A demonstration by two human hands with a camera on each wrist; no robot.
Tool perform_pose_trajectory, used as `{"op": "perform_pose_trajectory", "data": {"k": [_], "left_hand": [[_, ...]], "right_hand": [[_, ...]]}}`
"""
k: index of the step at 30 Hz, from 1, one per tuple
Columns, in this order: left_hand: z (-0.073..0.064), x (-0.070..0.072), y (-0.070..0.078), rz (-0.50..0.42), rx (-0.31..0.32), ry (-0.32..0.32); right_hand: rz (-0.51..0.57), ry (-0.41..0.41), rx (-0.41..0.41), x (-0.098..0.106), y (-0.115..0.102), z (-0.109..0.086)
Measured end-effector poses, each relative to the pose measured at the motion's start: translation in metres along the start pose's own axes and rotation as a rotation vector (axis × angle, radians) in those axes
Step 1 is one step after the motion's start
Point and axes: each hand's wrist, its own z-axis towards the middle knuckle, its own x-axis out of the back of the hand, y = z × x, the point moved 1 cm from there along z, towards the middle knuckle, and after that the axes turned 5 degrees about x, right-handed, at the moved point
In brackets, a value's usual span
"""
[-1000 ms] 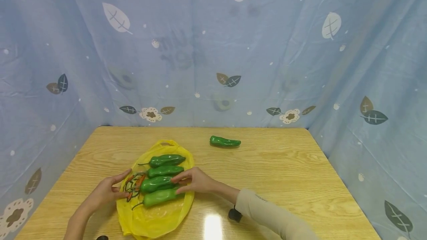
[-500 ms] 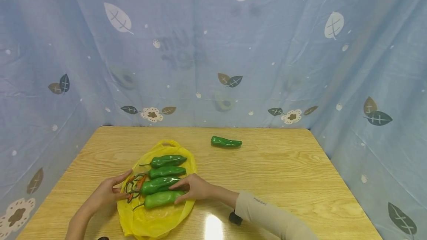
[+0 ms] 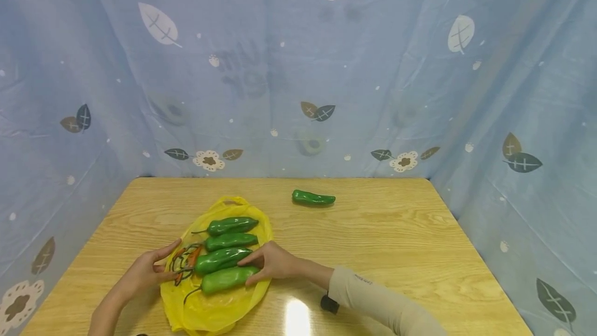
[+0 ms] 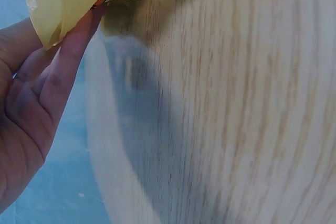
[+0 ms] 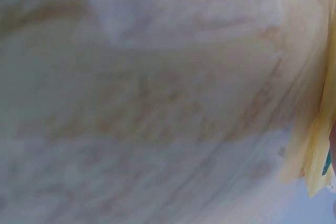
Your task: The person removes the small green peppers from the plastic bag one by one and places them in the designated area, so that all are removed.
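Several green peppers lie side by side on a flattened yellow plastic bag point(image 3: 219, 311). My right hand point(image 3: 276, 260) reaches in from the right, its fingers and thumb on either side of the tip of the nearest green pepper point(image 3: 225, 279). Just above this one lies another green pepper point(image 3: 219, 260). At the bag's left edge my left hand point(image 3: 143, 274) pinches the plastic, thumb on the inner side. The left wrist view shows thin bag film point(image 4: 63, 3) between the thumb and fingers. Only a sliver of bag point(image 5: 321, 140) and hand shows in the right wrist view.
A single green pepper point(image 3: 313, 198) lies apart near the table's back edge. Orange-and-black marks point(image 3: 190, 256) show on the bag by the stems. Patterned blue curtains point(image 3: 261, 87) enclose the wooden table point(image 3: 373, 232). A small black object point(image 3: 329, 304) hangs below the right forearm.
My right hand has moved slightly toward the front, from the tip of the second-nearest pepper to that of the nearest one. My left hand stays at the bag's edge.
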Motion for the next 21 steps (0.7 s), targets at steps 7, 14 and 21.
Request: {"op": "perform_pose_trajectory", "data": {"k": [7, 14, 21], "left_hand": [[-0.0001, 0.0005, -0.0011, -0.013, 0.002, -0.017], [0.0001, 0.0012, -0.0016, 0.002, -0.008, -0.009], [-0.0008, 0.0007, -0.0010, 0.008, -0.013, -0.002]], "right_hand": [[0.063, -0.010, -0.049, 0.0040, -0.0005, -0.0029], [0.103, 0.016, -0.058, 0.0043, 0.0018, -0.0027], [0.168, 0.095, -0.096, 0.0069, 0.0028, -0.0054]]}}
